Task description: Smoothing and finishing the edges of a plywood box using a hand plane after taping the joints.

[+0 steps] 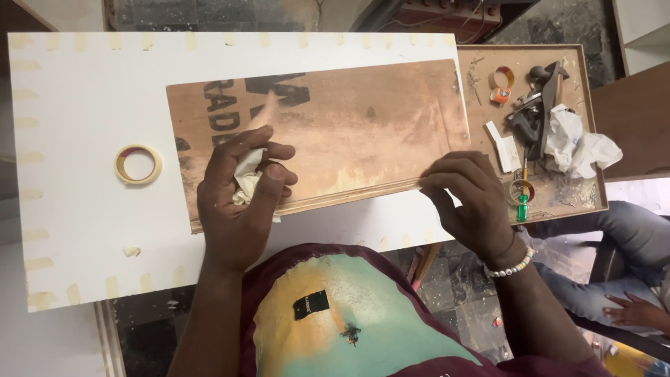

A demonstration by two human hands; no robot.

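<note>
A brown plywood board (349,126) with dark stencilled marks lies on a large white panel (77,105) edged with bits of masking tape. My left hand (241,192) presses a crumpled white cloth (248,178) onto the board's near left part, fingers closed around it. My right hand (471,202) grips the board's near right edge, thumb side on top, with a bead bracelet on the wrist.
A roll of masking tape (138,165) lies on the white panel at the left. A wooden tray (590,132) at the right holds a hand plane (537,112), a white rag (579,143), a tape roll (502,77) and a green-handled screwdriver (522,202). Another person's legs and hand (628,311) are at the lower right.
</note>
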